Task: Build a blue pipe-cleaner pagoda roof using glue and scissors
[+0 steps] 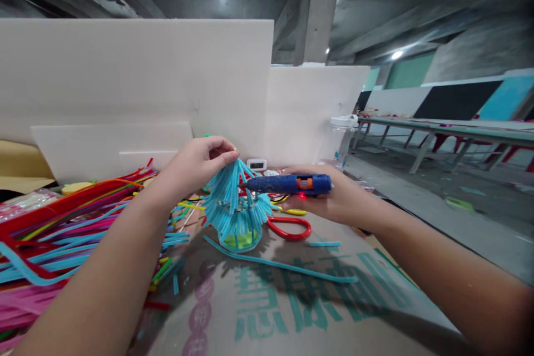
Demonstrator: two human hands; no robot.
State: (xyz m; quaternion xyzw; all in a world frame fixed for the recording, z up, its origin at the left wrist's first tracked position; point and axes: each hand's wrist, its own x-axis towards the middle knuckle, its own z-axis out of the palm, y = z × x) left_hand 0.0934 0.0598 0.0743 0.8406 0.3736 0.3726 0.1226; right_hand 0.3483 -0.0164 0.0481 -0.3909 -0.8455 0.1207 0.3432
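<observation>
A: The left hand [200, 161] pinches the top of a light blue fringed ornament made of fuzzy pipe cleaners [236, 208], fingertips closed on the gathered stems where they meet. The right hand [334, 197] is wrapped around a dark blue hot glue gun with an orange trigger [287, 183], held level, its nozzle pointing straight at the gathered top just below the left fingertips.

B: Where does the ornament sit?

A: Directly under the pinch, its flared bottom resting on the printed brown cardboard sheet [292, 300] that covers the table. Something yellow-green shows inside its base; I can't tell what.

B: How would you handle the gluing well?

A: My judgement: keep the pinch steady so the stems stay bunched, touch the nozzle to the join and not the fringe, and keep the left fingertips clear, since they sit very near the hot tip. A red light glows under the gun, so it looks powered.

B: What lies around?

A: Just beyond the ornament, below the gun, lie red-handled scissors [290, 228]. A long loose light blue pipe cleaner [279, 262] lies on the cardboard nearer the person than the ornament, with a short offcut [324, 243] beside the scissors. To the left of the pinching hand spreads a heap of pipe cleaners in red, pink, blue and yellow [50, 239]. Behind the hands stand white foam boards [137, 78], and a clear plastic jar with a white lid [344, 133] sits beyond the right hand.

B: Anything in the way?

A: The scissors sit close under the gun; the heap crowds the left forearm.
</observation>
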